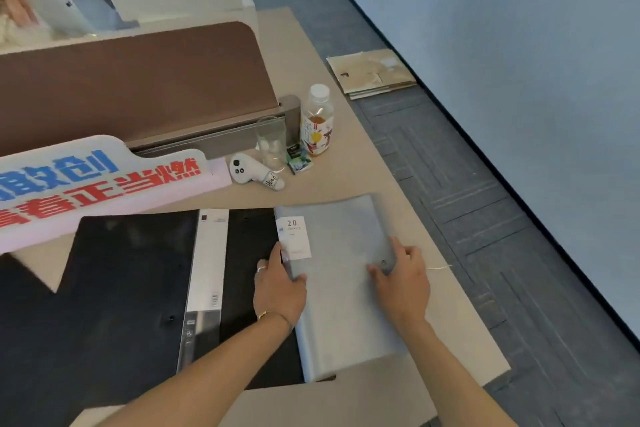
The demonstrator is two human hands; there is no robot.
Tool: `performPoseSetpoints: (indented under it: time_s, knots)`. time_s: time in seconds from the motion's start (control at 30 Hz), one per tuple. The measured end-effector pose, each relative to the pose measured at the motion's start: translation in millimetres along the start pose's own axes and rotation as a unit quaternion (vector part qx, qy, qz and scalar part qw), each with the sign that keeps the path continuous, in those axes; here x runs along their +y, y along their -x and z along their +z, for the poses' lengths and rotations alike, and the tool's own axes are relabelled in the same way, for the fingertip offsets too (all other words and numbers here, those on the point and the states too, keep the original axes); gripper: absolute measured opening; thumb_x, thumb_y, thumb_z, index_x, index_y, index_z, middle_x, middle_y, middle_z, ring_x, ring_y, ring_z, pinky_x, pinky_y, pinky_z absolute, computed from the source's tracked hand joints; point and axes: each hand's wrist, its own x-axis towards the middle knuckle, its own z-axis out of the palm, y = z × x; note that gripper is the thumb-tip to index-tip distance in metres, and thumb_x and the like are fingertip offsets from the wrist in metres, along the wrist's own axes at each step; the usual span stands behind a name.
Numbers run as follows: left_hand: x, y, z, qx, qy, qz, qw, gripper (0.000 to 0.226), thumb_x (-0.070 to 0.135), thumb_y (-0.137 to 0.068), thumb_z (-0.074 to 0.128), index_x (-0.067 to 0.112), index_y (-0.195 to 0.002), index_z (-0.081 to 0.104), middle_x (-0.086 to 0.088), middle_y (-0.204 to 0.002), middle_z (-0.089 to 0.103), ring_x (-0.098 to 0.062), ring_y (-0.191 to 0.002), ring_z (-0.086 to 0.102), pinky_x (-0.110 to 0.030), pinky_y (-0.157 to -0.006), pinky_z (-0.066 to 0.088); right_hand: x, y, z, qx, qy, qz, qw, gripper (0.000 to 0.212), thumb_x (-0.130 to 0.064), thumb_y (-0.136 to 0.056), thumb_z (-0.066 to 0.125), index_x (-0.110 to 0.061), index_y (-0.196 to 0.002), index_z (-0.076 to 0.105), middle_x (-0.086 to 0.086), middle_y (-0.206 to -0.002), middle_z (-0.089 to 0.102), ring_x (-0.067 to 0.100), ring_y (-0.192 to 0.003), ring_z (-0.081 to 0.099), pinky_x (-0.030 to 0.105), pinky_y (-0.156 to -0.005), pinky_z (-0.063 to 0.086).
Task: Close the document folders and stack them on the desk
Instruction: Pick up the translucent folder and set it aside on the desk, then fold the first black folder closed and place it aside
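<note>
A closed grey folder with a white "20" label lies flat at the right of the desk. My left hand grips its left edge, thumb on the cover. My right hand presses on the cover near the right edge, fingers by a small snap button. To the left a black folder lies open and flat, with a silver-white spine strip down its middle. The grey folder overlaps the black folder's right half.
A pink-edged sign with blue and red characters leans over the desk's left. Behind the folders stand a drink bottle, a clear glass, a small carton and a white toy. A brown divider bounds the back.
</note>
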Motion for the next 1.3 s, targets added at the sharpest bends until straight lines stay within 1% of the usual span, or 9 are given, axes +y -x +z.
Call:
performPoseSetpoints:
  time_s: [0.13,0.27,0.47,0.57,0.63,0.77,1.0,1.13,1.3]
  knots:
    - [1.7,0.6,1.7,0.006,-0.019,-0.004,1.000,0.072,0.026,-0.089,0.067,0.035,-0.151,0.031,-0.007,-0.140,0.046,-0.028,-0.129,0.049,-0.048,-0.097,0.052,0.6,1.6,4.1,0.002,0.038,0.006,0.999,0.065,-0.034,-0.083,0.077,-0.019,-0.142,0.052,0.010,-0.124,0.053,0.032,-0.107,0.052,0.042,-0.082,0.049]
    - [-1.9,18.0,-32.2,0.000,0.026,-0.014,1.000,0.070,0.034,-0.095,0.059,0.036,-0.156,0.025,-0.008,-0.155,0.039,-0.027,-0.138,0.047,-0.046,-0.105,0.050,-28.8,19.6,-4.7,-0.013,0.060,0.005,0.998,0.061,-0.025,-0.086,0.073,-0.017,-0.143,0.053,0.020,-0.149,0.044,0.041,-0.131,0.043,0.052,-0.102,0.041]
    - [-46.5,31.1,-112.9,0.056,0.052,-0.048,0.996,0.059,0.018,-0.099,0.052,0.028,-0.154,0.034,-0.009,-0.152,0.046,-0.029,-0.125,0.059,-0.041,-0.102,0.051,-134.2,63.9,-0.1,-0.094,0.058,-0.115,0.987,0.057,-0.036,-0.098,0.057,-0.034,-0.151,0.035,0.000,-0.164,0.026,0.023,-0.149,0.028,0.035,-0.118,0.032]
    - [-80.8,32.6,-152.7,0.087,0.068,-0.066,0.992,0.058,0.018,-0.097,0.056,0.030,-0.151,0.037,-0.007,-0.144,0.051,-0.024,-0.097,0.069,-0.041,-0.087,0.060,-177.1,97.0,22.4,-0.164,0.036,-0.156,0.973,0.055,-0.036,-0.100,0.053,-0.037,-0.152,0.034,-0.006,-0.161,0.029,0.018,-0.148,0.030,0.030,-0.117,0.033]
    - [-102.6,36.4,-180.5,0.095,0.076,-0.075,0.990,0.058,0.019,-0.098,0.055,0.030,-0.151,0.036,-0.007,-0.145,0.049,-0.023,-0.093,0.070,-0.039,-0.082,0.061,-200.3,115.4,35.0,-0.213,0.030,-0.157,0.964,0.054,-0.032,-0.099,0.056,-0.036,-0.150,0.039,-0.008,-0.152,0.042,0.016,-0.141,0.041,0.030,-0.113,0.040]
    - [-146.4,45.8,-227.1,0.098,0.074,-0.106,0.987,0.055,0.021,-0.102,0.049,0.028,-0.154,0.032,-0.007,-0.152,0.043,-0.012,-0.094,0.063,-0.031,-0.085,0.057,-227.4,134.8,57.9,-0.264,0.037,-0.140,0.953,0.016,-0.029,-0.098,0.056,-0.025,-0.110,0.067,-0.003,-0.106,0.072,0.013,-0.094,0.068,0.026,-0.082,0.056]
    - [-212.0,49.5,-269.3,0.102,0.043,-0.145,0.983,0.054,0.027,-0.100,0.051,0.028,-0.152,0.035,-0.005,-0.157,0.036,-0.030,-0.133,0.051,-0.046,-0.110,0.047,-253.8,144.6,97.8,-0.264,0.151,-0.107,0.947,0.031,-0.049,-0.096,0.050,-0.021,-0.099,0.063,0.000,-0.092,0.071,0.023,-0.083,0.068,0.033,-0.069,0.055]
    - [-230.6,40.5,-285.3,0.113,0.044,-0.165,0.979,0.054,0.026,-0.101,0.051,0.028,-0.152,0.035,-0.005,-0.162,0.029,-0.030,-0.127,0.056,-0.037,-0.104,0.052,-256.0,141.7,111.4,-0.284,0.174,-0.096,0.938,0.027,-0.049,-0.095,0.058,-0.023,-0.092,0.056,-0.005,-0.082,0.062,0.016,-0.070,0.059,0.029,-0.057,0.046]
    - [-230.2,33.4,-287.1,0.126,0.060,-0.138,0.981,0.050,0.022,-0.100,0.053,0.026,-0.149,0.041,-0.005,-0.145,0.051,-0.021,-0.114,0.060,-0.038,-0.104,0.052,-248.1,141.6,128.3,-0.301,0.082,-0.087,0.946,0.026,-0.034,-0.083,0.078,-0.025,-0.076,0.054,-0.007,-0.078,0.064,0.009,-0.069,0.061,0.026,-0.063,0.051]
